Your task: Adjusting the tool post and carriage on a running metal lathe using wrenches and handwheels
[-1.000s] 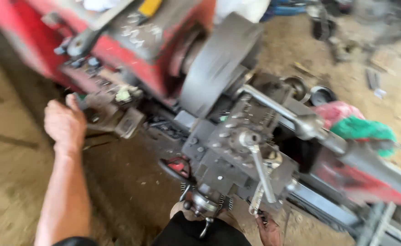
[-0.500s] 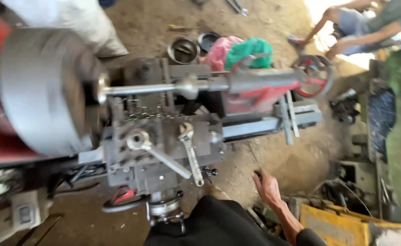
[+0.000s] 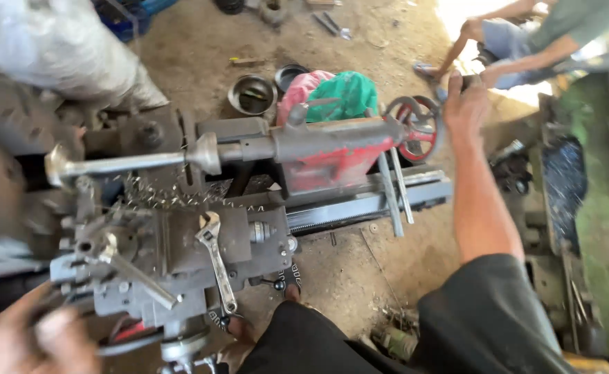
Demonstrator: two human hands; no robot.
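Up at the far end of the grimy grey metal lathe [image 3: 180, 242], the right hand [image 3: 465, 104] reaches past the red spoked handwheel [image 3: 415, 128] on the red tailstock [image 3: 332, 156], just beside it; whether its fingers are clenched or loose, I cannot tell. Low at the near left, the left hand [image 3: 31, 339] is blurred, fingers curled near the carriage's steel lever handle [image 3: 135, 273], its grip unclear. A silver adjustable wrench [image 3: 218, 260] lies on the carriage. Behind, a green cloth [image 3: 342, 93] sits by a round metal bowl [image 3: 251, 95].
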